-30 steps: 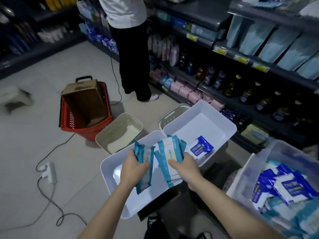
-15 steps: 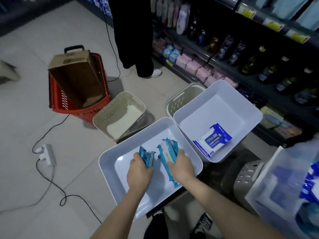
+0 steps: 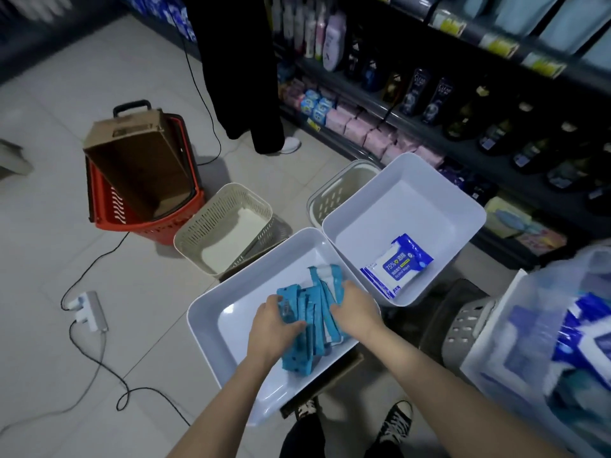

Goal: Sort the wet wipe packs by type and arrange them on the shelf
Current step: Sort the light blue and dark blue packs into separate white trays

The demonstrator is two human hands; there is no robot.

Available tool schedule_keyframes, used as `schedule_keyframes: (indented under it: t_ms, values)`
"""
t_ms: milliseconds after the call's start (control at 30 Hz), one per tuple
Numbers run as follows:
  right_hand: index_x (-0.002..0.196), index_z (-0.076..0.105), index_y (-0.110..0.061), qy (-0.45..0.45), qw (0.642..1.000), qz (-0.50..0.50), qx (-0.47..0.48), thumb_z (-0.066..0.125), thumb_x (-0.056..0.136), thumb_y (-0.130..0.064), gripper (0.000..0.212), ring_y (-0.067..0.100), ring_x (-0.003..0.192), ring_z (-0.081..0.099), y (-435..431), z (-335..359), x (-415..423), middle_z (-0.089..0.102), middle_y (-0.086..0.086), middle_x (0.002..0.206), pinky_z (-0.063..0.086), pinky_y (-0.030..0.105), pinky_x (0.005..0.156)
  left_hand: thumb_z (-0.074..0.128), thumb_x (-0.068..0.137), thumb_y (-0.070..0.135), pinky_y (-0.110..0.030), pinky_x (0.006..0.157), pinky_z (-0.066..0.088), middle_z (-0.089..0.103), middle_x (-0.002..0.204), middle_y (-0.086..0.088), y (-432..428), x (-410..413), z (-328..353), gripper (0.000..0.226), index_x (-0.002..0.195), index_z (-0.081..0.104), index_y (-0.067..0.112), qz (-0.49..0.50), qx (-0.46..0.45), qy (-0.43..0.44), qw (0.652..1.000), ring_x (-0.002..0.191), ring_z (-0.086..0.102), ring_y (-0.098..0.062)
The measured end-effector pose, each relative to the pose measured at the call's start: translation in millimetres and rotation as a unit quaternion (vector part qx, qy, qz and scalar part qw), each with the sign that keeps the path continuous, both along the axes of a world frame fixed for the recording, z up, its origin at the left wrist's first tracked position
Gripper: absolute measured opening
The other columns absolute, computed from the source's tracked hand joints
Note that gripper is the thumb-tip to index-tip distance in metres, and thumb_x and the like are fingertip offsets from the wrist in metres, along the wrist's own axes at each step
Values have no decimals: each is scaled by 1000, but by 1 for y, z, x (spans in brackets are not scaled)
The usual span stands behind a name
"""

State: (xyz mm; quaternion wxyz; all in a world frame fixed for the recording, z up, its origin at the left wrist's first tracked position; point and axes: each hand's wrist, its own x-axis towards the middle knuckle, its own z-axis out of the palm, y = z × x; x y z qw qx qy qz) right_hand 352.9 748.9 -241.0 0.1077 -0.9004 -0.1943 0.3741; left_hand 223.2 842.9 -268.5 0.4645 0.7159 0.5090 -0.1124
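Note:
Several teal wet wipe packs (image 3: 310, 322) stand on edge, bunched together, inside the near white bin (image 3: 211, 322). My left hand (image 3: 272, 320) grips the left side of the bunch. On the right side, my right hand (image 3: 355, 309) holds the packs. A dark blue wipe pack (image 3: 398, 264) lies alone in the far white bin (image 3: 439, 200). At the right, a clear tub (image 3: 496, 338) holds several mixed blue and teal packs (image 3: 582, 338), blurred.
Two beige perforated baskets (image 3: 215, 219) (image 3: 334, 190) sit behind the bins. A red shopping basket (image 3: 109, 209) holds a cardboard box (image 3: 139, 157). A power strip (image 3: 89, 309) and cable lie on the floor. A person's legs (image 3: 244, 77) stand by the stocked shelves (image 3: 463, 133). A grey stool (image 3: 463, 325) stands beside the tub.
Both hands have lowered the teal packs from above the near bin down into it and pressed the two bunches together into one. The view has tilted downward.

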Motion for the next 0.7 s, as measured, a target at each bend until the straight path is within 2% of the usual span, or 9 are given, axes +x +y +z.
schedule_keyframes:
  t_ms: [67,167,300,367,433,500,567,633,700]
  values:
    - [121,51,-10,6,999,-20,38,58,88,-21,35,28,110,60,-5,16,1,63,7,116,48,37,93,73,81,29,-33,86,51,51,134,-5,-3,3,13,64,135,41,16,-9,15,-7,1000,110,54,-18]
    - [122,53,-8,12,995,-46,92,59,89,-17,34,26,113,57,-19,39,2,61,7,120,44,30,93,72,82,29,-27,83,46,52,132,-4,-10,11,34,61,134,43,16,-34,42,-34,998,112,54,-17]
    - [116,57,-7,-1,986,-85,143,57,89,-13,27,23,108,57,-44,69,6,63,7,115,39,22,82,72,81,32,-32,91,47,55,131,-4,-27,29,62,61,134,46,16,-70,82,-76,991,113,55,-18]
    - [112,59,-7,-25,981,-100,164,57,88,-13,25,24,103,58,-61,85,10,63,7,108,40,24,81,73,80,34,-35,96,47,55,131,-3,-39,40,79,61,133,48,16,-85,93,-103,987,115,55,-19]
    - [116,60,-7,-44,976,-112,183,57,88,-14,29,23,108,58,-80,99,17,63,6,114,40,23,86,72,80,33,-36,98,46,56,130,-3,-54,53,93,60,132,49,15,-110,113,-128,979,116,55,-19]
    - [121,60,-9,-61,970,-129,198,58,89,-15,33,20,111,59,-102,114,24,62,5,122,40,23,92,72,79,31,-34,95,46,59,127,-2,-71,68,106,57,130,52,14,-130,126,-155,971,113,56,-18]
    - [118,62,-10,-86,958,-157,225,59,88,-15,30,20,106,62,-128,129,33,65,5,118,45,27,93,74,78,29,-30,89,48,60,123,-1,-92,85,120,54,126,54,13,-145,121,-186,964,106,58,-15]
    - [115,63,-12,-112,943,-191,248,59,89,-16,26,19,101,64,-158,141,42,67,4,111,50,32,90,74,77,26,-33,87,50,62,117,-1,-116,105,135,48,120,58,12,-169,117,-213,955,101,60,-16]
    - [115,63,-12,-136,930,-224,258,59,90,-15,25,17,98,63,-193,153,51,66,2,109,51,31,87,74,77,24,-35,86,51,63,107,1,-143,125,148,39,112,61,13,-205,120,-241,941,98,61,-19]
